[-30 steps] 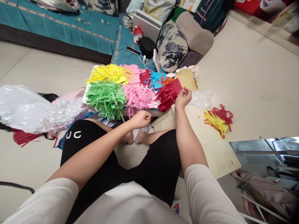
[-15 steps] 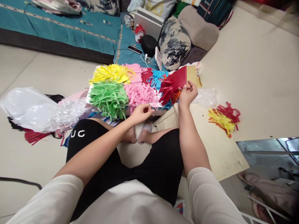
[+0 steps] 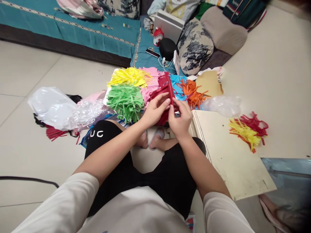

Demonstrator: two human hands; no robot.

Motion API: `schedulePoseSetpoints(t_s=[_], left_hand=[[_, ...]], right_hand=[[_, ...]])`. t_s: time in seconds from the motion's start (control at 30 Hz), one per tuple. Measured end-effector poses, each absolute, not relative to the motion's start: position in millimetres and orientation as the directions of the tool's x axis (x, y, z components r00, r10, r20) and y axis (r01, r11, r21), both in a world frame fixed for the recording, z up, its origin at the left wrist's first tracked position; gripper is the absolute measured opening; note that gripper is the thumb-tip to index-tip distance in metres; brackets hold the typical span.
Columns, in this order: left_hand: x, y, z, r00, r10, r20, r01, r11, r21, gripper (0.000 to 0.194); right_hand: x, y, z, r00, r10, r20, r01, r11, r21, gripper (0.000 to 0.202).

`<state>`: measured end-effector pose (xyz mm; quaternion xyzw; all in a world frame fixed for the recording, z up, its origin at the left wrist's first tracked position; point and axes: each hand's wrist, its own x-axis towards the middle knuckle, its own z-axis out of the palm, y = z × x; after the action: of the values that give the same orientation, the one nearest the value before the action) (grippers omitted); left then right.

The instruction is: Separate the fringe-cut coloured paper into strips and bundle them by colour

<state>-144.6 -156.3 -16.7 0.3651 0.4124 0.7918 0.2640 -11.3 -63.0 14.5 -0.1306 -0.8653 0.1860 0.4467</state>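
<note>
Between my two hands is a dark red fringed paper sheet [image 3: 170, 89], held up over my lap with its uncut band on the right side. My left hand [image 3: 156, 110] closes on its lower left part, thumb against the fingers. My right hand [image 3: 180, 116] pinches the band's lower end. Close behind lie bunches of fringed paper: green [image 3: 125, 103], yellow [image 3: 128, 77], pink [image 3: 150, 77], blue [image 3: 178, 89] and orange [image 3: 192, 92]. Part of the pink bunch is hidden behind the red sheet and my left hand.
On the cream board [image 3: 233, 161] at right lies a yellow and red tassel bunch [image 3: 249, 131]. Clear plastic bags [image 3: 52, 106] sit at left. Behind is a teal sofa [image 3: 97, 29] with a phone [image 3: 152, 52], a black rounded object [image 3: 167, 48] and a patterned cushion [image 3: 195, 45].
My right hand has brought the red fringed sheet leftward, off the orange bunch, to the middle. My left hand has come up and taken hold of it too. The view has shifted slightly.
</note>
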Motion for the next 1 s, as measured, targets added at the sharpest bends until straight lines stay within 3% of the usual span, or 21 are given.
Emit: schedulePoseSetpoints(t_s=[0.17, 0.27, 0.37, 0.43, 0.53, 0.63, 0.7, 0.83, 1.0], left_hand=[[-158, -164, -15, -0.653, 0.712, 0.259, -0.103, -0.422, 0.901, 0.039], [-173, -169, -11, -0.594, 0.78, 0.197, -0.122, -0.329, 0.936, 0.023], [-184, -175, -7, -0.528, 0.837, 0.144, -0.131, -0.248, 0.96, 0.019], [-187, -179, -5, -0.482, 0.867, 0.131, -0.137, -0.222, 0.965, 0.019], [-189, -183, -6, -0.454, 0.875, 0.169, -0.109, -0.242, 0.964, 0.023], [-190, -180, -10, -0.519, 0.821, 0.238, -0.069, -0.318, 0.946, 0.028], [-191, -178, -13, -0.539, 0.792, 0.286, -0.063, -0.377, 0.924, 0.037], [-193, -177, -15, -0.454, 0.808, 0.375, -0.05, -0.443, 0.895, 0.056], [-191, -179, -15, -0.397, 0.848, 0.352, -0.031, -0.396, 0.918, 0.061]], right_hand=[[-13, -65, 27, -0.71, 0.19, 0.678, -0.074, 0.937, -0.34, 0.031], [-10, -50, 31, -0.743, 0.207, 0.637, -0.057, 0.928, -0.367, 0.032], [-9, -35, 31, -0.777, 0.259, 0.573, -0.011, 0.905, -0.424, 0.052], [-9, -25, 28, -0.787, 0.329, 0.522, -0.009, 0.84, -0.543, 0.069], [-9, -13, 22, -0.816, 0.433, 0.384, -0.059, 0.598, -0.8, 0.084], [-6, -4, 18, -0.866, 0.438, 0.242, -0.08, 0.358, -0.93, 0.092], [-6, -1, 17, -0.869, 0.441, 0.226, -0.086, 0.314, -0.946, 0.088], [-7, 4, 14, -0.802, 0.509, 0.313, -0.12, 0.376, -0.919, 0.071], [-6, 11, 12, -0.78, 0.528, 0.337, -0.083, 0.446, -0.891, 0.069]])
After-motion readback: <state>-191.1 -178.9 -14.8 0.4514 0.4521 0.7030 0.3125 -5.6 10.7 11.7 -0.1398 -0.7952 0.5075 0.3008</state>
